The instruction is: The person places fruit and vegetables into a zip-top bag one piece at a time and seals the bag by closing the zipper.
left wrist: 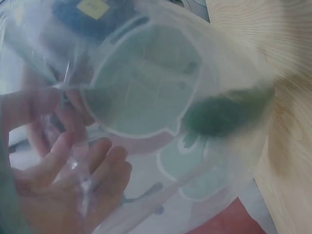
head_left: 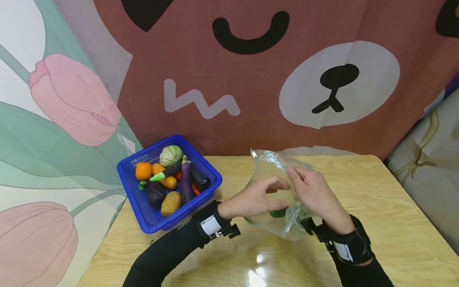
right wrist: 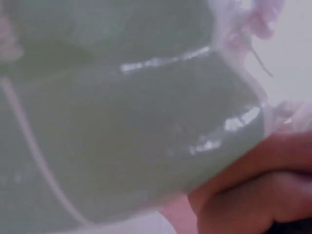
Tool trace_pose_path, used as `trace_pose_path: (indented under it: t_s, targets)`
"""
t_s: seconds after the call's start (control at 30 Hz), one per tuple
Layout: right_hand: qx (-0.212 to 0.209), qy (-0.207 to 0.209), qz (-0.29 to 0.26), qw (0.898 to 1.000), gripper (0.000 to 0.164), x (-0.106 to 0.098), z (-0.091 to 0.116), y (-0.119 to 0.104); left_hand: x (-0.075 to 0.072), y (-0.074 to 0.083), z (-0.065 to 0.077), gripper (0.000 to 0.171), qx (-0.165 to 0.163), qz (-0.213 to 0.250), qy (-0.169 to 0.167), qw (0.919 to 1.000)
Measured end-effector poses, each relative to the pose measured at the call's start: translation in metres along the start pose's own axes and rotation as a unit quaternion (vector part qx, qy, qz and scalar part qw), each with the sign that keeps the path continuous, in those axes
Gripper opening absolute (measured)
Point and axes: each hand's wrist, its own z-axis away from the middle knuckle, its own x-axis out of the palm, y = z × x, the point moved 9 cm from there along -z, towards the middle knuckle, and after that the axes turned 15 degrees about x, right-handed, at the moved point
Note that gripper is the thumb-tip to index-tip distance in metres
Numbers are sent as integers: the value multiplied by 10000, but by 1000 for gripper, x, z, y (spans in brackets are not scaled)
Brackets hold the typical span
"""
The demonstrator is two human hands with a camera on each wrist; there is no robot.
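Observation:
A clear plastic bag (head_left: 263,225) is held up over the table, with a dark green vegetable (head_left: 277,213) low inside it. In the left wrist view that vegetable (left wrist: 226,114) is blurred through the plastic, its kind unclear. My right hand (head_left: 317,195) pinches the upper right edge of the bag between thumb and fingers. At the bag's left side is my left hand (head_left: 254,197), its thumb and fingers spread apart with a gap between them. Plastic (right wrist: 122,136) fills most of the right wrist view, with curled fingers (right wrist: 263,195) at lower right.
A blue basket (head_left: 143,223) stands at the left, near the back edge of the wooden table (head_left: 376,207). Among its vegetables are a purple eggplant (head_left: 186,183), a potato (head_left: 171,203), an orange bell pepper (head_left: 143,171) and a cabbage (head_left: 171,155). A printed cloth (head_left: 215,131) hangs behind.

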Motion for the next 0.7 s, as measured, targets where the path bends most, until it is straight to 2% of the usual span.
trace_pose_path:
  t_s: [0.17, 0.3, 0.47, 0.6, 0.7]
  targets:
    - [-5, 12, 30, 10000, 51, 1, -3, 0, -5, 1, 0, 32, 19, 154, 100, 9998]
    - [70, -69, 17, 9999, 51, 5, -6, 2, -20, 3, 4, 30, -77, 317, 294, 9990]
    - [120, -11, -41, 9999, 50, 8, -9, 3, -52, 6, 13, 26, -180, 443, 762, 9959]
    - [42, 11, -142, 9999, 50, 10, -9, 3, -83, 6, 22, 22, -220, -27, 1191, 9926]
    - [-29, -28, -171, 9998, 49, 13, -9, 3, -104, -4, 29, 20, -431, -273, 1326, 9899]
